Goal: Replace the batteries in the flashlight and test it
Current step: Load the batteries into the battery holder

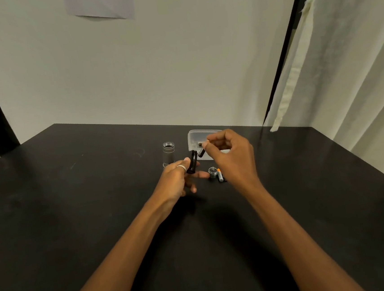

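Head view. Left hand (175, 182) grips a black battery holder (192, 163) between thumb and fingers, nearly upright. Right hand (232, 158) pinches a dark battery (201, 153), its lower end just beside the holder's top. Flashlight body (168, 153) stands upright just beyond the left hand. Spring cap (212, 172) and loose batteries (220, 177) lie below the right hand, with a clear tub (193, 137) behind it.

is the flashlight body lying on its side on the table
No, the flashlight body stands upright on the table, open end up, just behind the left hand.
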Available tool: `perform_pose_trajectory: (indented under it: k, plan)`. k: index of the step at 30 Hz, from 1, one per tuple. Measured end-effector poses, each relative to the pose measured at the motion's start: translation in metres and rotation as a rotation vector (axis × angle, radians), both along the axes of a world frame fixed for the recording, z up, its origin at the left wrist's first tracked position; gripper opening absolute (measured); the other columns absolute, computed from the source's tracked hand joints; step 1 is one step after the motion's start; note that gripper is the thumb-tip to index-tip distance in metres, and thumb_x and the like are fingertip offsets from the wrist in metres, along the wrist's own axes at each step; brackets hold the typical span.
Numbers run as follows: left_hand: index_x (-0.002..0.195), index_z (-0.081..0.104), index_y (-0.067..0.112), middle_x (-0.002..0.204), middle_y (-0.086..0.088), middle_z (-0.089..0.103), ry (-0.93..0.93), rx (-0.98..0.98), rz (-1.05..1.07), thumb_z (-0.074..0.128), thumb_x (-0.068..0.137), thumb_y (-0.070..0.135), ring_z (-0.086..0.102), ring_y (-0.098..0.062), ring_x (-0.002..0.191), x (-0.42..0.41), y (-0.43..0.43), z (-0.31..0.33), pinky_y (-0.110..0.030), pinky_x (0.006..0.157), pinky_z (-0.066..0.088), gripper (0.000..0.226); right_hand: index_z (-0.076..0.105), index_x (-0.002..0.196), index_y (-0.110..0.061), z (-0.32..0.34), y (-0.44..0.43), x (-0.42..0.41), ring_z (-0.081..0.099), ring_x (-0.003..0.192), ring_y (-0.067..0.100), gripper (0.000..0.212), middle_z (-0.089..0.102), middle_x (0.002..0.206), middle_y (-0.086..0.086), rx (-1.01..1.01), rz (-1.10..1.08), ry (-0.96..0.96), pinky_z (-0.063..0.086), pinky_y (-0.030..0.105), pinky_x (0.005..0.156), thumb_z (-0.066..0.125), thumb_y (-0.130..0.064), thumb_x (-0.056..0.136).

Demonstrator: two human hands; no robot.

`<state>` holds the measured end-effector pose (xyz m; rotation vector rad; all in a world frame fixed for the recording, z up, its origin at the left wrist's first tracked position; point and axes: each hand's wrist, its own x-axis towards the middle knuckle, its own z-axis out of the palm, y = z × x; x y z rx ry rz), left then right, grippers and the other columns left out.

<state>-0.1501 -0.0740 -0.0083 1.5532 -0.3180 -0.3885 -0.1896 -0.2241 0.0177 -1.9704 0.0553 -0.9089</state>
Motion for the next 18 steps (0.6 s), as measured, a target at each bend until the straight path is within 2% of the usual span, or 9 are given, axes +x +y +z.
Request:
perform_pose_trajectory:
  k: [7, 10, 12, 14, 18]
  plan:
    - [0.114, 0.066, 0.011, 0.094, -0.002, 0.08, -0.062, 0.044, -0.02, 0.034, 0.11, 0.034, 0.059, -0.013, 0.055, -0.004, 0.001, 0.0, -0.026, 0.052, 0.032, 0.039, 0.073, 0.098, -0.011, -0.014, 0.011, 0.001, 0.064, 0.084, -0.011, 0.008, 0.069, 0.086, -0.012, -0.129, 0.018, -0.019, 0.047, 0.003, 0.068, 0.076, -0.016, 0.091]
    - [0.106, 0.066, 0.015, 0.084, 0.004, 0.079, -0.088, 0.053, -0.017, 0.035, 0.11, 0.033, 0.06, -0.012, 0.055, -0.007, 0.001, 0.001, -0.026, 0.052, 0.031, 0.036, 0.072, 0.095, -0.013, -0.018, 0.013, 0.002, 0.066, 0.083, -0.007, 0.007, 0.069, 0.084, -0.014, -0.154, 0.022, -0.019, 0.049, 0.006, 0.07, 0.077, -0.016, 0.09]
    - [0.103, 0.067, 0.019, 0.077, 0.008, 0.077, -0.101, 0.039, -0.004, 0.036, 0.11, 0.032, 0.061, -0.012, 0.057, -0.007, 0.002, 0.001, -0.027, 0.052, 0.031, 0.034, 0.074, 0.094, -0.013, -0.023, 0.013, 0.003, 0.068, 0.082, 0.001, 0.008, 0.071, 0.085, -0.01, -0.173, 0.027, -0.025, 0.051, 0.01, 0.071, 0.078, -0.017, 0.089]
    - [0.104, 0.069, 0.02, 0.076, 0.009, 0.076, -0.117, 0.035, -0.009, 0.037, 0.11, 0.033, 0.064, -0.011, 0.061, -0.007, 0.004, 0.0, -0.026, 0.053, 0.034, 0.035, 0.075, 0.093, -0.012, -0.027, 0.014, 0.005, 0.067, 0.082, 0.003, 0.008, 0.072, 0.087, -0.007, -0.211, 0.021, -0.04, 0.049, 0.008, 0.072, 0.079, -0.017, 0.088]
    - [0.109, 0.069, 0.014, 0.08, 0.005, 0.076, -0.13, 0.025, -0.02, 0.035, 0.111, 0.031, 0.07, -0.014, 0.069, -0.007, 0.005, -0.002, -0.023, 0.052, 0.041, 0.038, 0.076, 0.096, -0.012, -0.032, 0.015, 0.006, 0.061, 0.085, -0.01, 0.009, 0.07, 0.096, -0.002, -0.216, 0.013, -0.052, 0.043, 0.002, 0.075, 0.079, -0.016, 0.088]
